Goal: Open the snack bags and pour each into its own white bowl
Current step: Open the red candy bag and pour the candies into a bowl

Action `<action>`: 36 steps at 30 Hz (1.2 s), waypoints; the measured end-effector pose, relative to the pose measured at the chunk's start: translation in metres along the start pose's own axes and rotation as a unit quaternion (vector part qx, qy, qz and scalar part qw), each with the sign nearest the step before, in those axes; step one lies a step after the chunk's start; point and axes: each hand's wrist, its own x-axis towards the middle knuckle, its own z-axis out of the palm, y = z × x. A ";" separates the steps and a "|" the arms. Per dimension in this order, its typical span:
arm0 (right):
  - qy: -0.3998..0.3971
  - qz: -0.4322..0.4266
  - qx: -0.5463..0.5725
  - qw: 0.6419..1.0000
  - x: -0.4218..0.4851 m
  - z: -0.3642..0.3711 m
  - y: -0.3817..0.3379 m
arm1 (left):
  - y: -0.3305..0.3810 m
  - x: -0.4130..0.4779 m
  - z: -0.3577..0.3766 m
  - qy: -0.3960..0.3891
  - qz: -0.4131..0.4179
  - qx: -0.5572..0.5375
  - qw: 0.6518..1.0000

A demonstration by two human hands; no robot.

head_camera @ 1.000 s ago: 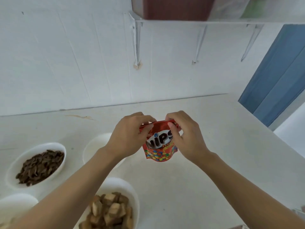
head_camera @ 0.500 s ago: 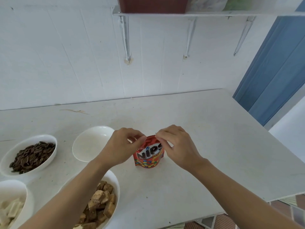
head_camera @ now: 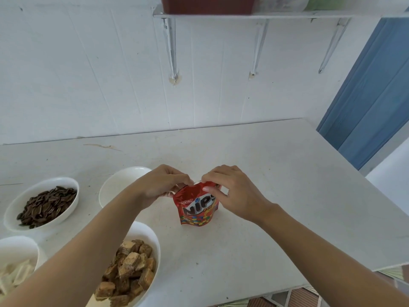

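White table [head_camera: 276,196], snack bag [head_camera: 194,209], blue door [head_camera: 371,107]

Both hands [head_camera: 163,185] on Nips bag [head_camera: 195,207]

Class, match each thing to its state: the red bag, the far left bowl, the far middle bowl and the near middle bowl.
Things:
1 red bag
2 far left bowl
3 far middle bowl
4 near middle bowl

States:
A empty
B holds brown wafer pieces
C pinched at its top by the left hand and right hand
D holds dark seeds

Pairs: 1-C, 2-D, 3-A, 4-B
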 end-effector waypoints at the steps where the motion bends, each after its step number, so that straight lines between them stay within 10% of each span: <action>1: -0.009 0.005 0.008 1.000 0.001 0.000 -0.001 | 0.002 0.000 0.001 0.003 0.006 0.013 1.000; 11: -0.063 0.041 0.009 0.997 0.018 -0.004 -0.005 | 0.020 0.001 -0.006 -0.013 0.079 0.186 0.979; 18: 0.036 -0.006 -0.092 0.995 0.014 0.006 -0.003 | 0.008 0.001 -0.001 -0.041 0.038 0.084 0.995; 25: -0.046 0.018 0.138 0.989 0.010 0.000 0.002 | 0.004 -0.004 0.015 -0.047 0.031 0.010 0.998; 36: -0.090 -0.070 0.112 0.987 0.018 -0.012 0.007 | 0.005 -0.013 0.025 -0.019 0.058 0.006 0.998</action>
